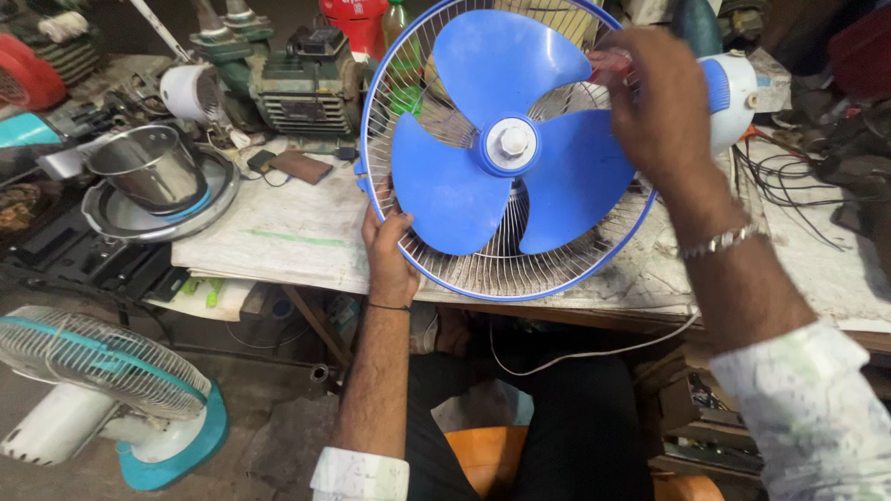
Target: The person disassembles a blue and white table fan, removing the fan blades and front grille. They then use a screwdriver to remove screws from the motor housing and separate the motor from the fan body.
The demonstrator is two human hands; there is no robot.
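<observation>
Head view: you look down at a cluttered workbench [288, 232] with a fan across the middle of it.
Fan: the blue three-bladed fan [506, 148] stands tilted on the bench edge, its blades bare to you, backed by a wire rear guard [557, 250] with a blue rim.
Left hand: your left hand [388, 250] grips the guard's lower left rim, fingers curled closed around the blue ring and wires.
Right hand: your right hand [654, 102] sits at the fan's upper right, fingers closed on a small red-handled tool [608, 65]; most of the tool is hidden, so you cannot tell what kind it is.
Motor housing: the white and blue motor housing [738, 88] shows just behind your right hand.
Left of the fan: a steel pot [148, 167] stands in a round metal pan [213, 199], well apart from your hands; a dark flat phone-like slab [300, 167] lies near the guard's left rim.
Floor: a second, teal and white fan [102, 390] lies at lower left.
Under the bench: a white cable [594, 353] hangs across your dark trousers.
</observation>
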